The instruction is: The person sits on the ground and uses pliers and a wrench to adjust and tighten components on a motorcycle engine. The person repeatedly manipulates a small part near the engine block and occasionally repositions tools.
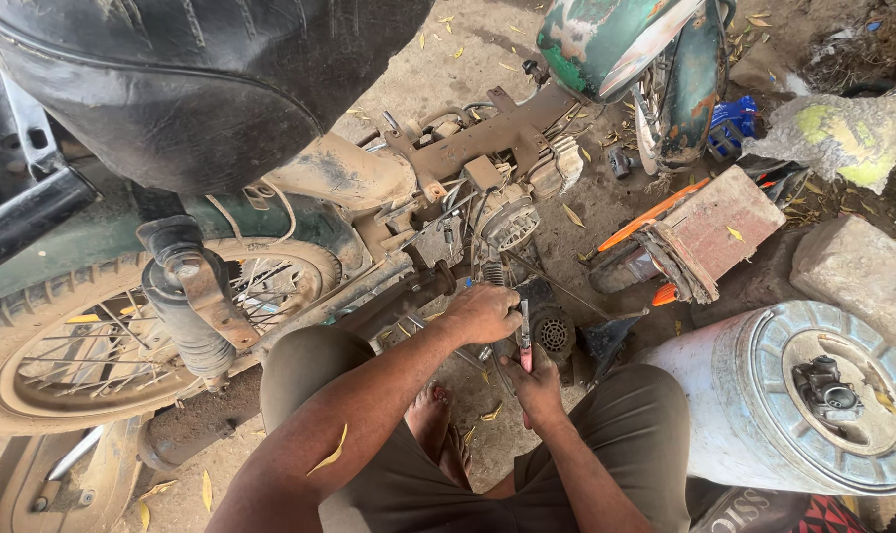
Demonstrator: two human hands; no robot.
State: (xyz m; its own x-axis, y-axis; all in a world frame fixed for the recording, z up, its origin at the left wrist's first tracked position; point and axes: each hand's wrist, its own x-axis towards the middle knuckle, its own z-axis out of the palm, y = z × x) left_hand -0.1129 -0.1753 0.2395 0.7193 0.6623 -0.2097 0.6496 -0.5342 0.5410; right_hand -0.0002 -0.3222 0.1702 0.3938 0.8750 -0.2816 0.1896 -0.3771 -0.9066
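Hands low at motorcycle engine (512, 222) side: left hand (483, 314) clenched on a part near the frame, right hand (537, 383) gripping red-handled tool (524, 341) pointing up at it. Slip risk: tool could skid off, striking left knuckles; dusty metal, awkward squat.

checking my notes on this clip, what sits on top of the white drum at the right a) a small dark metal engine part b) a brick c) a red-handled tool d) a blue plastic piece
a: a small dark metal part rests on the lid of the white drum, well apart from both hands; the red-handled tool is in the right hand.
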